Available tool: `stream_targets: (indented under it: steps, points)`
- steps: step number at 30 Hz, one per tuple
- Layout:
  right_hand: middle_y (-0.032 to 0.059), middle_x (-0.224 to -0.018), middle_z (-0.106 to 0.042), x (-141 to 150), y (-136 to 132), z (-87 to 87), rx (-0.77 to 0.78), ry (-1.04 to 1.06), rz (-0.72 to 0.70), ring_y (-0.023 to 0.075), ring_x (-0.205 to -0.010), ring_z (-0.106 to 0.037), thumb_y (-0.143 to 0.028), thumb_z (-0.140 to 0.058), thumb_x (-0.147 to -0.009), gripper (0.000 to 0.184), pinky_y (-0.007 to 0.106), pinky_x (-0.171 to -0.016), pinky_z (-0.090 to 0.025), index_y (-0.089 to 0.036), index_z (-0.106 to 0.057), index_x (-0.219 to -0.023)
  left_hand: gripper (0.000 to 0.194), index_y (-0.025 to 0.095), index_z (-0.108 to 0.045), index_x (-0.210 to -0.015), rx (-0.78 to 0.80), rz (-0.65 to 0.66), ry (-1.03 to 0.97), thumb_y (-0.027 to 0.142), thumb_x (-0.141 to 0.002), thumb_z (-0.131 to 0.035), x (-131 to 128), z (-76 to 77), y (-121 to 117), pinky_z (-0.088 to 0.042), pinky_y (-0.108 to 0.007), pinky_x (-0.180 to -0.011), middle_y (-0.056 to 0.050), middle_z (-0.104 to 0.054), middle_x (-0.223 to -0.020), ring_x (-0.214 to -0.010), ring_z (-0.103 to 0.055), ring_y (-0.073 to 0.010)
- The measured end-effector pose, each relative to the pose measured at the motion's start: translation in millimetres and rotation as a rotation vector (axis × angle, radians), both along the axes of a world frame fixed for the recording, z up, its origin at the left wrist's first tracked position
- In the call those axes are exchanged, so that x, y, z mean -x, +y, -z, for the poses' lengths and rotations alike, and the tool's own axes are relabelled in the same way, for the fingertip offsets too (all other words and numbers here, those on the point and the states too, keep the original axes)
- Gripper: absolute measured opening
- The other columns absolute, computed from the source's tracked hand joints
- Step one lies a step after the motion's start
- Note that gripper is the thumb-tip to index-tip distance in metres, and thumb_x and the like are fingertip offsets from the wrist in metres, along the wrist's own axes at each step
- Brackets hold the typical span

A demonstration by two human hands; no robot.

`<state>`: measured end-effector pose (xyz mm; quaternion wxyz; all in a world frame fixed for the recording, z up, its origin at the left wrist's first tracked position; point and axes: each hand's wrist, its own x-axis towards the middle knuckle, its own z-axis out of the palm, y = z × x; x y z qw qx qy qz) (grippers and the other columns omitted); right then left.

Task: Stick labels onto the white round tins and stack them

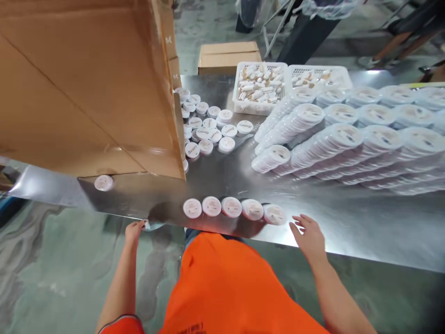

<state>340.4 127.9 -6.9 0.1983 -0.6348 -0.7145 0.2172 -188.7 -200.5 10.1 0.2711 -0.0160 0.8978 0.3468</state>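
Observation:
At the table's front edge, my left hand [134, 230] pinches a small piece of clear plastic film [153, 226], which hangs partly over the edge. My right hand [311, 237] hovers over the front edge with its fingers loosely bent and apart, holding nothing. Just left of it, several round white tubs with printed pale lids stand in a row, the rightmost tub [274, 215] nearest to that hand. One more round tub [104, 183] sits alone at the left, in front of a large carton.
A large open cardboard carton [86, 93] covers the table's left side. Loose white lidded tubs [226, 144] cluster beside it. Plastic-wrapped stacks of tubs [347, 139] fill the right. White baskets [260, 107] of small white pieces stand at the back of the metal table [222, 178].

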Motion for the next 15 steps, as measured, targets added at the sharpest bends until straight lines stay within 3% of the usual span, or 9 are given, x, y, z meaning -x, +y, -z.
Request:
stream_targets:
  steps: [4, 6, 10, 12, 15]
  points:
    - [0.0187, -0.112, -0.071, 47.7, -20.7, -15.7, 0.073, 0.202, -0.006, 0.0248, -0.083, -0.069, -0.052, -0.055, -0.077, 0.042, 0.045, -0.08, -0.059, -0.018, -0.069, -0.096, 0.044, 0.02, -0.064, -0.062, -0.201, 0.049, -0.039, 0.063, -0.056, -0.073, -60.2, -28.9, 28.1, -0.044, -0.029, -0.06, 0.001, -0.061, -0.06, -0.06, -0.053, -0.0149]
    - [0.014, -0.102, -0.074, 82.1, -39.9, -33.0, 0.171, 0.329, -0.095, 0.0247, -0.083, -0.069, -0.051, -0.057, -0.078, 0.039, 0.045, -0.082, -0.059, -0.02, -0.069, -0.097, 0.044, 0.019, -0.069, -0.071, -0.4, 0.041, -0.096, 0.058, -0.054, -0.078, -107.4, -39.2, 57.8, -0.048, -0.029, -0.067, -0.001, -0.068, -0.069, -0.067, -0.059, -0.0158]
    - [0.0095, -0.104, -0.076, 137.6, -75.7, -68.5, 0.418, 0.578, -0.343, 0.0229, -0.091, -0.069, -0.042, -0.061, -0.085, 0.031, 0.043, -0.09, -0.057, -0.021, -0.07, -0.105, 0.039, 0.02, -0.067, -0.071, -0.543, 0.168, -0.223, 0.055, -0.058, -0.08, -194.7, -55.8, 116.6, -0.053, -0.031, -0.072, -0.005, -0.074, -0.081, -0.075, -0.065, -0.0191]
    - [0.0083, -0.106, -0.075, 148.3, -85.9, -79.4, 0.545, 0.697, -0.375, 0.0217, -0.093, -0.069, -0.042, -0.065, -0.083, 0.034, 0.041, -0.09, -0.056, -0.021, -0.068, -0.11, 0.039, 0.02, -0.065, -0.071, -0.582, 0.288, -0.277, 0.056, -0.063, -0.079, -223.1, -60.7, 136.2, -0.053, -0.031, -0.07, -0.005, -0.073, -0.08, -0.073, -0.065, -0.0183]
    - [0.0044, -0.093, -0.072, 143.4, -90.4, -85.8, 0.671, 0.827, -0.314, 0.0183, -0.083, -0.066, -0.045, -0.071, -0.079, 0.035, 0.036, -0.082, -0.055, -0.019, -0.066, -0.101, 0.038, 0.02, -0.063, -0.072, -0.6, 0.426, -0.349, 0.056, -0.07, -0.076, -248.4, -63.6, 153.0, -0.052, -0.029, -0.069, -0.001, -0.067, -0.069, -0.066, -0.061, -0.0155]
